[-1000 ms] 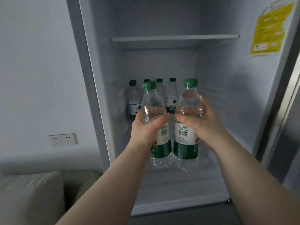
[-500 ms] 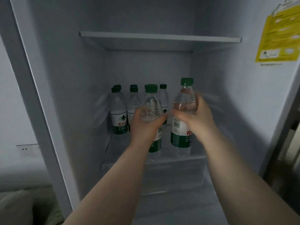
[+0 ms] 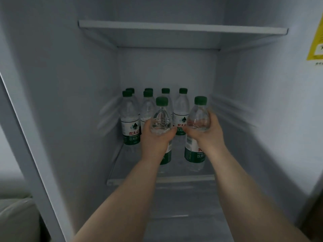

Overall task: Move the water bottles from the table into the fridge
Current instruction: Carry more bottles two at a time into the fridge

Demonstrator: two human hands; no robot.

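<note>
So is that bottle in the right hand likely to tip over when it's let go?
Probably somewhat tippy: the bottle is tall and narrow. It looks full of water, so likely heavy for its size, which should steady it. The clear plastic wall may give slightly under the right hand, which grips it high up.

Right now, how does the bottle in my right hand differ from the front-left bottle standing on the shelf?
The right-hand bottle is gripped by your right hand round its clear upper part; the front-left bottle stands free. The right-hand bottle is near the front edge of the shelf; the front-left bottle sits further back, by the left wall. Both are upright with green caps and green-banded labels.
</note>
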